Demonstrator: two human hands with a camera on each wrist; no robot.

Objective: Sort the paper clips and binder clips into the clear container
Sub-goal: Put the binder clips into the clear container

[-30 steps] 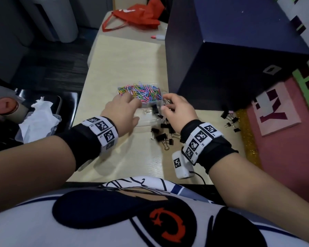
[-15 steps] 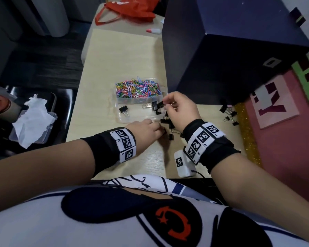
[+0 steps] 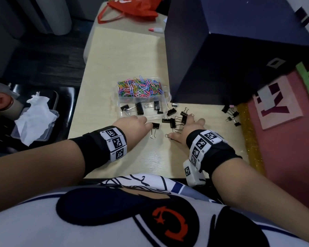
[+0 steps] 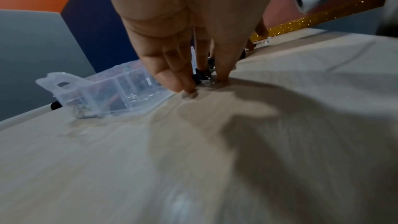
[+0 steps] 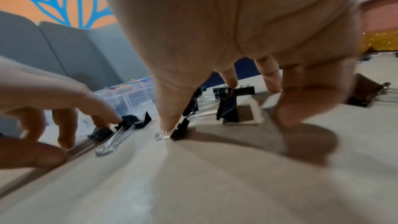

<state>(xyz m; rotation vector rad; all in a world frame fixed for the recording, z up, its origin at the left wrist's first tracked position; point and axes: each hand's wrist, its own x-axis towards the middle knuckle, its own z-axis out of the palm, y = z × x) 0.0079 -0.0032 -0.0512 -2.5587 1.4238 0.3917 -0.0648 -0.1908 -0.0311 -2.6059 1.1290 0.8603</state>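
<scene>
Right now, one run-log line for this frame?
phase: gathering loose clips | left hand: touching black binder clip on table | right hand: spread over binder clip pile | clear plastic container: partly filled

Dark blue box (image 3: 239, 56) on wooden table (image 3: 125, 56); red bag (image 3: 134, 8) far end; crumpled tissue (image 3: 34, 118) left.
</scene>
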